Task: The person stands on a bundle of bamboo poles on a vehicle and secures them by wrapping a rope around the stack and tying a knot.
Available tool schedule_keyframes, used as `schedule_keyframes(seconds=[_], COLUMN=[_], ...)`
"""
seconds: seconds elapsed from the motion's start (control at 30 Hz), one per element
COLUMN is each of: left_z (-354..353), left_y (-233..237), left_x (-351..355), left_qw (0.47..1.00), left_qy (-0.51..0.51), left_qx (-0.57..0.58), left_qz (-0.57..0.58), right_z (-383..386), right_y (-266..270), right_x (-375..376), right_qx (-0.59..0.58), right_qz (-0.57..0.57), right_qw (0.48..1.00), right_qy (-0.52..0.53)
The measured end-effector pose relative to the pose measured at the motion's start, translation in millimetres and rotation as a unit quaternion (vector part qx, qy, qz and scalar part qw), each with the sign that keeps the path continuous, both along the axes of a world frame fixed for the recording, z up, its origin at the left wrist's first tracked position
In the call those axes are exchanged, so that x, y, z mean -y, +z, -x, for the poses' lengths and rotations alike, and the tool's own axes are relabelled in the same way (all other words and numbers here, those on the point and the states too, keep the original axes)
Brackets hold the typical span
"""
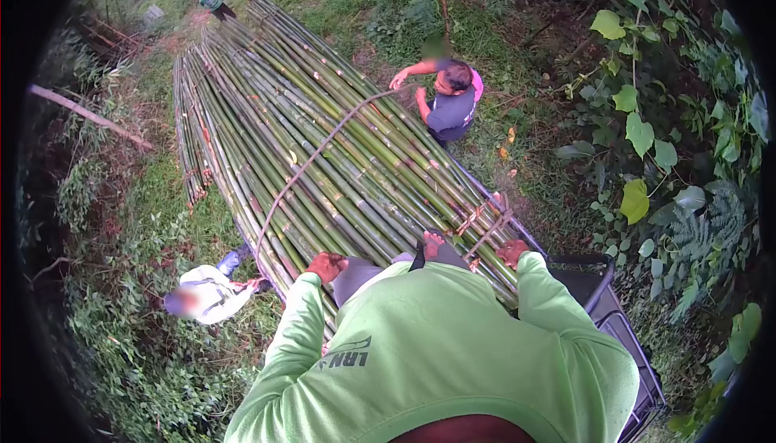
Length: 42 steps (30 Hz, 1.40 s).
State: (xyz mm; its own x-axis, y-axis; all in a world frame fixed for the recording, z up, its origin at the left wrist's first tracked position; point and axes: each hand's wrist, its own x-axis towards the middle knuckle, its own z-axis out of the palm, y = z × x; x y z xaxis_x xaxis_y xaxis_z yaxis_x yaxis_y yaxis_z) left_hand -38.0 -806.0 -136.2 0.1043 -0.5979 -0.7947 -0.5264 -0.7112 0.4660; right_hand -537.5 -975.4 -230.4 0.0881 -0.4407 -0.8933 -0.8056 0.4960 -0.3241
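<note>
Beneath me lies a long load of green bamboo poles [356, 152]. My left hand [327, 267] is beside my left knee, low over the poles. Its fingers look curled, and what they hold, if anything, is hidden. My right hand [512, 253] rests on the poles at the right side, fingers extended, close to a tied rope [489, 234]. A longer rope [317, 152] arches across the load from the left side toward the far right. My bare foot [433, 242] shows on the bamboo between my hands.
A person in a dark shirt [453, 111] stands at the right side, hands near the long rope's end. Another person in white [212, 293] is low on the left. A person in green [213, 2] stands at the far end. A black metal frame [618, 322] is behind right.
</note>
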Motion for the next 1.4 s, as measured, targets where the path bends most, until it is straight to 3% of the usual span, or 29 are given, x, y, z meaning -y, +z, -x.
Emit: schedule_keyframes(seconds=[0.07,0.17,0.23,0.3,0.4,0.53,0.63,0.67,0.73,0.8,0.87,0.9,0.93,0.97,1.0,1.03,1.1,1.2,1.3,1.33,1.4], left_z=[-9.8,-4.9,1.2,11.3,20.2,19.9,12.9,11.8,11.6,12.4,18.9,24.6,17.7,14.5,15.3,19.8,19.5,23.3,27.3,29.8,29.6], left_y=[-28.6,-33.1,-29.7,-12.5,5.3,5.9,-17.3,-20.8,-24.1,-23.2,-1.8,15.7,4.6,-14.0,-1.4,24.5,18.3,7.9,3.8,8.4,7.5], left_x=[-8.5,-7.2,-9.4,-11.9,-14.7,-19.9,-36.1,-39.6,-47.4,-51.5,-54.5,-54.0,-65.8,-84.1,-85.6,-82.7,-98.7,-121.4,-135.2,-136.4,-140.5], left_qw=[1.0,0.999,0.999,1.0,0.999,0.999,0.999,0.998,0.997,0.998,0.996,0.993,0.996,0.994,0.993,0.992,0.986,0.978,0.978,0.976,0.968], left_qy=[0.012,0.02,0.021,0.024,0.04,0.041,0.044,0.053,0.078,0.062,0.066,0.081,0.034,0.028,0.051,0.092,0.117,0.173,0.163,0.172,0.211], left_qx=[-0.015,-0.03,-0.027,-0.003,-0.013,0.006,0.024,0.027,0.008,0.015,0.055,0.091,0.085,0.088,0.102,0.089,0.119,0.106,0.122,0.131,0.129], left_qz=[0.011,0.007,0.01,0.008,0.032,0.005,0.014,0.013,0.013,0.025,0.023,0.011,0.01,0.06,0.018,0.008,-0.012,-0.045,-0.042,-0.035,-0.037], right_z=[23.4,0.3,-11.6,-11.1,-30.9,-23.6,-19.9,-16.1,-32.6,3.3,-33.2,-17.8,-2.9,-0.8,-14.9,-15.2,-20.2,-30.7,-46.1,-55.0,-74.3], right_y=[-45.1,4.0,24.0,10.2,42.8,2.4,-16.8,-17.3,32.8,-9.1,36.1,-2.6,-39.4,-51.6,-31.4,-31.1,-28.5,-25.0,-16.3,-12.7,6.5], right_x=[-2.4,13.4,20.4,23.5,37.8,38.4,31.0,33.2,39.8,46.2,46.7,55.4,63.9,62.5,58.5,67.6,71.6,91.2,101.6,108.5,105.0], right_qx=[0.1,0.033,-0.028,-0.014,0.011,0.02,-0.001,0.004,0.013,0.121,0.021,0.089,0.111,0.105,0.051,0.071,0.033,0.018,0.016,0.015,0.021], right_qz=[0.077,0.023,0.025,0.047,0.053,0.027,0.113,0.074,-0.005,-0.026,-0.092,-0.241,-0.383,-0.318,-0.212,-0.27,-0.25,-0.289,-0.236,-0.27,-0.21], right_qw=[0.983,0.994,0.999,0.999,0.998,0.999,0.988,0.992,0.997,0.971,0.992,0.966,0.904,0.938,0.975,0.959,0.962,0.955,0.964,0.962,0.969], right_qy=[0.131,0.103,0.03,0.022,0.029,0.034,0.108,0.097,0.079,0.204,0.088,-0.037,-0.153,-0.086,0.048,0.048,0.107,0.067,0.122,0.042,0.128])
